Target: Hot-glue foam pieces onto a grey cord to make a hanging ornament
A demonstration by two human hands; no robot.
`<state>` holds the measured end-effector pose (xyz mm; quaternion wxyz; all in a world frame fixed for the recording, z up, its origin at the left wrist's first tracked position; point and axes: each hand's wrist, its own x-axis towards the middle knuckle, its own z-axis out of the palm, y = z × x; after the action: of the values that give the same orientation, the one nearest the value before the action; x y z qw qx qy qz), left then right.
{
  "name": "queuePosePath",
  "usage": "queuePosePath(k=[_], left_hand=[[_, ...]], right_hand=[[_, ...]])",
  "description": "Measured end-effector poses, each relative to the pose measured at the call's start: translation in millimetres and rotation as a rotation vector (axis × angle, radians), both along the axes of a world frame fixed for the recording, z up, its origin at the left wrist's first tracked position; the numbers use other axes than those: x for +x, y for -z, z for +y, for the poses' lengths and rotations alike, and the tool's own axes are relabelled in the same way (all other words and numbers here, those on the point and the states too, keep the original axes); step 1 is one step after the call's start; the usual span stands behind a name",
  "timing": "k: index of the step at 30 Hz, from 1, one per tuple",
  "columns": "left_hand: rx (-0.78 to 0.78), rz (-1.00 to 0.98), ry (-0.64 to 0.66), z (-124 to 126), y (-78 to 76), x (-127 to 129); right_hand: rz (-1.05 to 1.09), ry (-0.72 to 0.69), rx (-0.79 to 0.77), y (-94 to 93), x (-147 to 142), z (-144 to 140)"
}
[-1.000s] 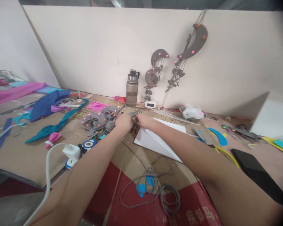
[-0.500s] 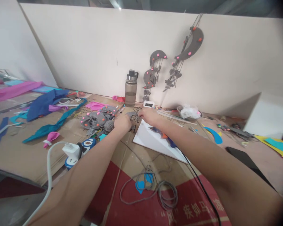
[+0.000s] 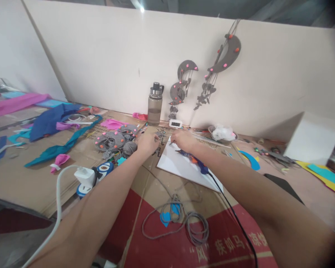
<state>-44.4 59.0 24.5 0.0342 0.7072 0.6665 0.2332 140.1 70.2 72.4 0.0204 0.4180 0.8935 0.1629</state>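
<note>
Two finished grey felt moon hangings (image 3: 225, 56) hang on the wall board (image 3: 100, 63); more dotted grey felt pieces (image 3: 111, 141) lie heaped on the cardboard (image 3: 39, 182), apparently unassembled. On the white sheet (image 3: 181, 167) lies a blue glue gun (image 3: 194, 160). The left hand (image 3: 147, 143) pinches a small grey felt bit (image 3: 159, 134) at the sheet's far edge; the right hand (image 3: 182, 139) is curled beside it, and whether it holds anything I cannot tell.

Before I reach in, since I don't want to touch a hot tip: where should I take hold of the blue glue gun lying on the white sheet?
Grip the glue gun by its blue rear body, where the black cord leaves it, coming from the near right. Its nozzle seems to point away toward the right hand.
</note>
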Motion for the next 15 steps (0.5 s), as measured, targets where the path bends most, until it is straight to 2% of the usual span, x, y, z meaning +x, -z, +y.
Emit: queuePosePath(k=[2,7,11,13,15], left_hand=[[0.007,-0.004,0.004,-0.1,0.4,-0.1],[-0.035,0.012,-0.093,-4.8,-1.3,-1.4],[-0.049,0.070,-0.052,-4.9,0.3,0.0],[-0.022,0.025,-0.027,-3.0,1.4,1.2],[0.000,-0.133,-0.015,-0.5,1.0,2.9]], right_hand=[[-0.004,0.009,-0.002,1.1,2.6,1.6],[0.011,0.018,-0.017,2.5,9.1,5.1],[0.009,0.001,-0.034,2.8,14.3,9.2],[-0.005,-0.021,-0.037,3.8,17.6,12.4],[-0.021,-0.052,-0.047,5.4,21.6,15.8]])
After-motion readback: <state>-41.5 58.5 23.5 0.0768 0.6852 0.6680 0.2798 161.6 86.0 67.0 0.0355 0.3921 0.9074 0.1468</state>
